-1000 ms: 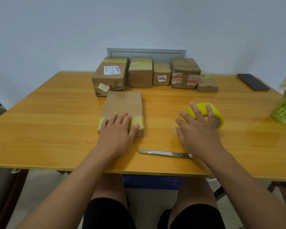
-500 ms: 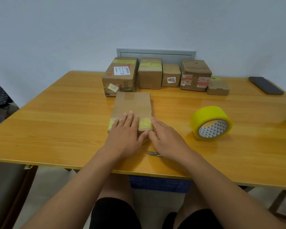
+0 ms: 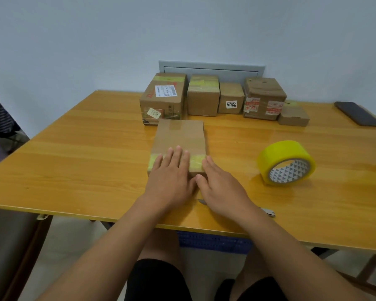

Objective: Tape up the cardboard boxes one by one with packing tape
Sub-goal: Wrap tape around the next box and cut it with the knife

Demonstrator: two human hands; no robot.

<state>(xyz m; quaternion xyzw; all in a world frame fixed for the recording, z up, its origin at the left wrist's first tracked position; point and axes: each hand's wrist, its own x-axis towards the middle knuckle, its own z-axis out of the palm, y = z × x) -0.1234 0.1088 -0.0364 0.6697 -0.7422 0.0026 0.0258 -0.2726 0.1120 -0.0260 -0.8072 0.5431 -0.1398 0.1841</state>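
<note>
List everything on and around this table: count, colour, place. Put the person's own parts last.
flat box: 1, brown with a yellow tape strip across its near end, table centre, under the hands
row of boxes: 5, brown, some with yellow tape and labels, far edge by the wall
tape roll: 1, yellow, on edge, right of the flat box
utility knife: 1, silver, near edge, mostly hidden by the right arm
phone: 1, dark, far right
table: 1, orange wood
wall panel: 1, grey, behind the boxes
left hand: flat on the taped end
right hand: flat, at the box's near right corner
</note>
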